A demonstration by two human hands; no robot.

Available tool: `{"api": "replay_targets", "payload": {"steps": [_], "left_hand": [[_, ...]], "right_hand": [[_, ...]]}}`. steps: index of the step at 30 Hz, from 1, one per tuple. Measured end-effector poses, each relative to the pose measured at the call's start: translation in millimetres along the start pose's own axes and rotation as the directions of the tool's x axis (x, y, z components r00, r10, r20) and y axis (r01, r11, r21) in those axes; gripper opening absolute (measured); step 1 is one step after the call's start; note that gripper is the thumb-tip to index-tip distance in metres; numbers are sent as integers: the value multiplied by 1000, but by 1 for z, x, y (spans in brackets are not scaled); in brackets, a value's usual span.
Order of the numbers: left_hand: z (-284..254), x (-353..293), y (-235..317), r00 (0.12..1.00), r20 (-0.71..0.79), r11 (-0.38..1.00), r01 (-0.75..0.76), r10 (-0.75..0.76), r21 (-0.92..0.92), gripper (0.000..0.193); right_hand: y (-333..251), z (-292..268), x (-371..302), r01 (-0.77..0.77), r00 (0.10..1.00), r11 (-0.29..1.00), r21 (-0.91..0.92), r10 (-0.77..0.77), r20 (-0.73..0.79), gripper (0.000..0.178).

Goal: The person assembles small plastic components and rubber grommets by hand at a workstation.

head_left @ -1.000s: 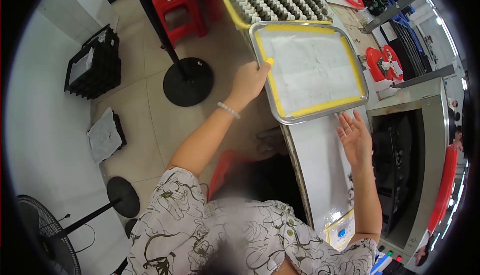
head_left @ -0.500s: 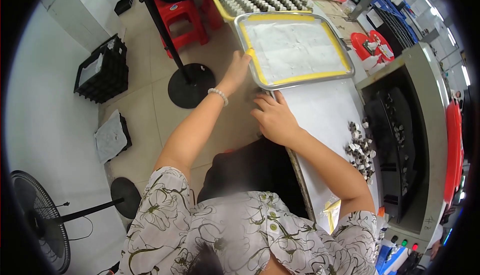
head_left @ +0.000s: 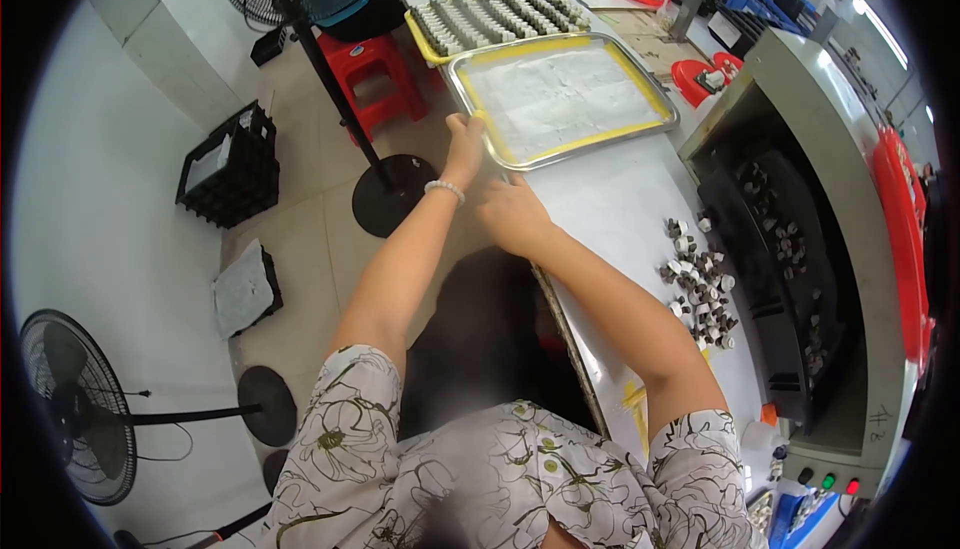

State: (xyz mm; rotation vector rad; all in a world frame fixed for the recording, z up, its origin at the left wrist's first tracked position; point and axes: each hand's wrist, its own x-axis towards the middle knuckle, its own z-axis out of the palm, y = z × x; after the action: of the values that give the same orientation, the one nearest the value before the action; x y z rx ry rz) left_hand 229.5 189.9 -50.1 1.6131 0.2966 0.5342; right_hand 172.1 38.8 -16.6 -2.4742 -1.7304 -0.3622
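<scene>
A shallow metal tray (head_left: 565, 99) with a white sheet and yellow tape around its inner edge lies on the white worktable (head_left: 610, 184). My left hand (head_left: 465, 154), a beaded bracelet at its wrist, is closed on the tray's left rim, by a tab of yellow tape. Just below the tray's near left corner, at the table's edge, is my right hand (head_left: 515, 216). Its fingers are curled in and one fingertip reaches up to the tray corner; what they grip is hidden. Behind this tray stands a yellow-edged tray (head_left: 428, 47) filled with rows of small black-and-white parts.
Loose black-and-white parts (head_left: 703, 289) lie in a heap right of my right forearm. Beyond them stands a grey open-fronted machine (head_left: 850, 129) with black trays inside. To the left are a standing fan (head_left: 385, 184), a red stool (head_left: 372, 74) and black crates (head_left: 235, 174).
My right hand's fingers, spread at the table edge before, are now curled under the tray corner. My left hand stays at the tray's left rim. The whole view has shifted a little.
</scene>
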Motion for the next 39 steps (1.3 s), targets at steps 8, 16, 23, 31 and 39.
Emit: {"api": "replay_targets", "payload": {"steps": [8,16,23,31,39], "left_hand": [[-9,-21,-25,988,-38,989,-149,149,11,47],[-172,-88,-147,978,-69,952,210,-199,223,50],[-235,-140,-189,946,192,744,70,-261,665,20],[-230,-130,-197,954,112,814,172,-277,555,15],[-256,-142,-202,926,-101,912,376,-364,163,13]], "right_hand": [[-4,14,0,56,998,985,161,-49,-48,3],[-22,-15,26,21,989,996,90,-34,144,13],[-36,-14,38,-58,946,998,-20,62,319,14],[-32,-11,43,-83,937,992,-90,109,332,14],[-44,-7,52,-81,945,991,-103,109,309,14]]}}
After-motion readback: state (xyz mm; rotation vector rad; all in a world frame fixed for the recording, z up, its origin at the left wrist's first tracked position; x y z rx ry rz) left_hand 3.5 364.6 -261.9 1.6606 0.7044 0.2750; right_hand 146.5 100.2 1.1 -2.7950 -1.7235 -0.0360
